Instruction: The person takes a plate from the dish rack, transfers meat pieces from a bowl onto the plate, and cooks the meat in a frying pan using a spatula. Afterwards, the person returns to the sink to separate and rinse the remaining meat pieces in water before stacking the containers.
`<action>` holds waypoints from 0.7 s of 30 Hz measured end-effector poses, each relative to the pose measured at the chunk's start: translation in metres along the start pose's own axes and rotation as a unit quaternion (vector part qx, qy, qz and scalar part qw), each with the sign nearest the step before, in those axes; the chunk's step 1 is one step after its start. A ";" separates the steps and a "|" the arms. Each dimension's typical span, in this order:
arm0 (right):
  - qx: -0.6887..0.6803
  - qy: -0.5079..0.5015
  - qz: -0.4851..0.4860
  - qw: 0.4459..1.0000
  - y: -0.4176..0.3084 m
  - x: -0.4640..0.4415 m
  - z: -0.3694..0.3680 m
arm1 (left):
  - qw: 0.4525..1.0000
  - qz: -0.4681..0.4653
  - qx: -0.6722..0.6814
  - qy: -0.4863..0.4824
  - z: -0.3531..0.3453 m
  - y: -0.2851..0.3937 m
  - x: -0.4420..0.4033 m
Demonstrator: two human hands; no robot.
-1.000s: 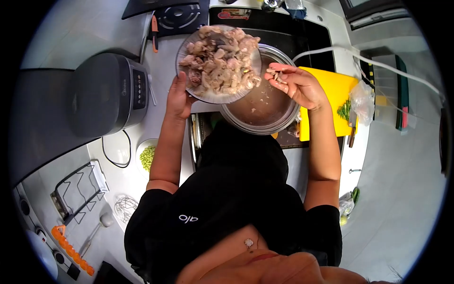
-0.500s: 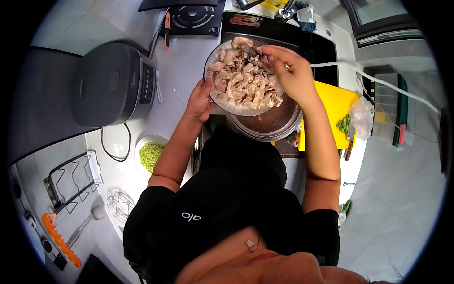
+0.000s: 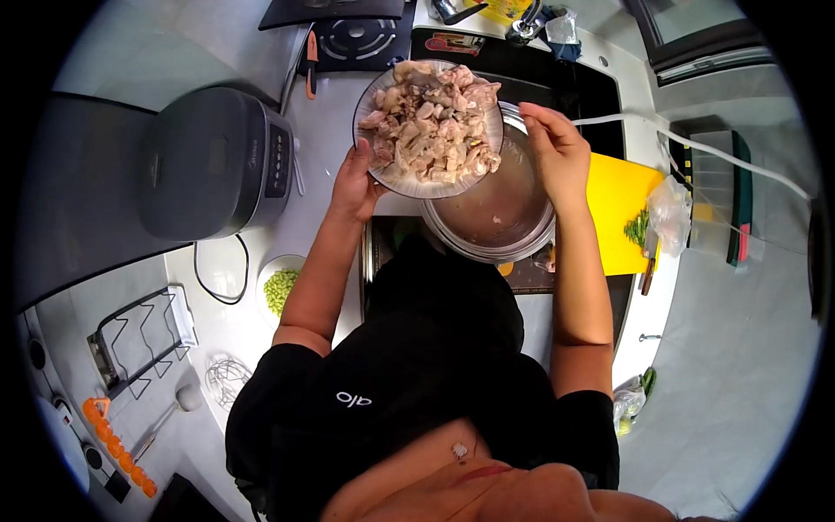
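Observation:
My left hand grips the left rim of a clear plate, thumb on top. Pale, pinkish-grey pieces of meat are heaped on this plate, which I hold above the left side of a metal pot. Cloudy brownish liquid is in the pot, with small bits on its surface. Over the pot's right rim is my right hand, off the plate. A small gap shows between its thumb and forefinger, and I see nothing held there.
Right of the pot, a yellow cutting board bears chopped greens, a knife and a plastic bag. A dark rice cooker and a bowl of green beans stand left. The sink tap is behind.
My right hand has moved off the meat to the right and slightly down. The plate has shifted left and slightly up in my left hand, showing more of the pot.

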State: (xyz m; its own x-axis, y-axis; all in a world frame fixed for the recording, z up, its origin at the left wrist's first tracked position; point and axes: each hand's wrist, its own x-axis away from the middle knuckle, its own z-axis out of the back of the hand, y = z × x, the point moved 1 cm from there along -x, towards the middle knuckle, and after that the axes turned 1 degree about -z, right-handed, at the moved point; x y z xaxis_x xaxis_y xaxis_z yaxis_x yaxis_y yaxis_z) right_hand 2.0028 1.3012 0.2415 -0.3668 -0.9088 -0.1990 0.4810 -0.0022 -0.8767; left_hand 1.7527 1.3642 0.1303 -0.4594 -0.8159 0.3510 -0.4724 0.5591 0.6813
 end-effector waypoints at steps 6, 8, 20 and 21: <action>0.006 -0.113 -0.065 0.991 0.016 0.024 -0.029 | 0.999 -0.029 0.008 0.041 0.013 0.000 -0.003; 0.061 -0.103 -0.030 0.992 0.016 0.024 -0.050 | 0.998 -0.029 0.005 0.048 0.023 0.000 -0.002; -0.013 -0.060 -0.111 0.992 0.052 0.026 -0.038 | 0.988 -0.047 0.071 0.131 0.092 -0.032 0.005; 0.007 -0.062 -0.127 0.990 0.067 0.032 -0.028 | 0.985 -0.053 0.069 0.146 0.098 -0.033 0.006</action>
State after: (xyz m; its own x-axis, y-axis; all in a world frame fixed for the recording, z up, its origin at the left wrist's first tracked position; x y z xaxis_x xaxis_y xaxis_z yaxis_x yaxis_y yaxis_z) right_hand 2.0005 1.2836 0.1640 -0.3782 -0.9220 0.0832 0.3969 -0.2427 -0.8852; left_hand 1.6920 1.3550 0.0471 -0.1757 -0.8671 0.4662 -0.6125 0.4670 0.6377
